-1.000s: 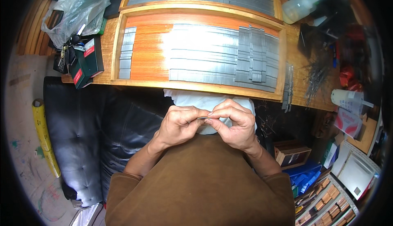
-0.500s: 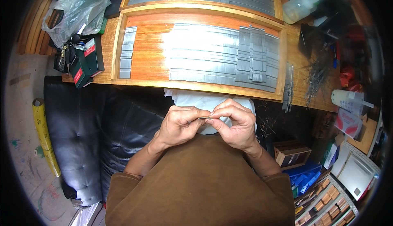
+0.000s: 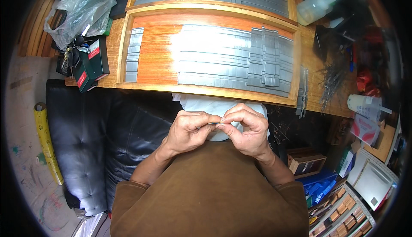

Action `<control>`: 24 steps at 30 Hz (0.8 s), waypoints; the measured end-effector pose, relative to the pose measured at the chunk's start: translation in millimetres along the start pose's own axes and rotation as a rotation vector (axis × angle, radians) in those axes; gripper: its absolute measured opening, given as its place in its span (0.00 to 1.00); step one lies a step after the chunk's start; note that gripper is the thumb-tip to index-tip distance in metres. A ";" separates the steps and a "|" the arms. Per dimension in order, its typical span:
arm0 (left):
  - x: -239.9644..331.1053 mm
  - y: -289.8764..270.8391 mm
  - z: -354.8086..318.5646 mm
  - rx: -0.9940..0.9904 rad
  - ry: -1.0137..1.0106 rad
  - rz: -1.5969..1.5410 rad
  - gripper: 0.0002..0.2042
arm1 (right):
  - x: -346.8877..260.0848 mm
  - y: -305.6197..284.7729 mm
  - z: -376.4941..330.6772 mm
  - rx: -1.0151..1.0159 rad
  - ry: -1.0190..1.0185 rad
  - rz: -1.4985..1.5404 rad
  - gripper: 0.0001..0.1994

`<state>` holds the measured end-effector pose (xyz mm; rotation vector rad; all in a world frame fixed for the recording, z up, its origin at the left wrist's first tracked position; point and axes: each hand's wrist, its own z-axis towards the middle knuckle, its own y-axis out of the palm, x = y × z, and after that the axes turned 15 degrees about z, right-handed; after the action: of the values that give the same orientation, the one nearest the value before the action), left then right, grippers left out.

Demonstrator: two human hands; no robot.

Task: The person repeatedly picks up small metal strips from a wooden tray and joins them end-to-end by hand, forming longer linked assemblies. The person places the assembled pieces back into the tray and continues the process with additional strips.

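Small grey piece [image 3: 213, 123] pinched between left hand [image 3: 189, 130] and right hand [image 3: 246, 129]: mostly covered by the fingertips, only a thin sliver shows, too small to tell what it is. White cloth [image 3: 201, 104] under the hands: lower part hidden behind both hands. Upper wooden tray [image 3: 292, 5] w/ grey strips cut off by top edge. Clear plastic bag [image 3: 81, 7]: contents blurred, can't make out. Thin dark wires [image 3: 332, 76] at tabletop's right end: tangled, too fine to count. Boxes at lower right [image 3: 343, 213] cut by dark fisheye rim
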<state>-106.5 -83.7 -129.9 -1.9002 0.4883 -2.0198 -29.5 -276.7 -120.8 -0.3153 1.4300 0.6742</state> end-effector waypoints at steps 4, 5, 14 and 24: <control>0.9 -0.2 1.1 0.004 0.004 0.001 0.10 | -0.8 -0.5 -0.5 -0.004 0.008 -0.004 0.08; 0.1 0.3 0.5 0.009 0.000 -0.003 0.10 | -1.5 -0.7 -0.5 -0.005 0.009 -0.008 0.08; -4.2 5.2 -1.8 0.047 0.015 0.031 0.09 | -6.4 1.2 2.0 -0.040 -0.061 -0.121 0.09; -0.8 8.2 2.1 0.034 -0.010 0.003 0.11 | -16.9 -4.0 -2.1 0.060 -0.012 -0.166 0.08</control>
<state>-104.3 -90.7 -134.3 -1.8878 0.4505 -2.0024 -28.8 -285.0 -105.4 -0.3771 1.3925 0.4964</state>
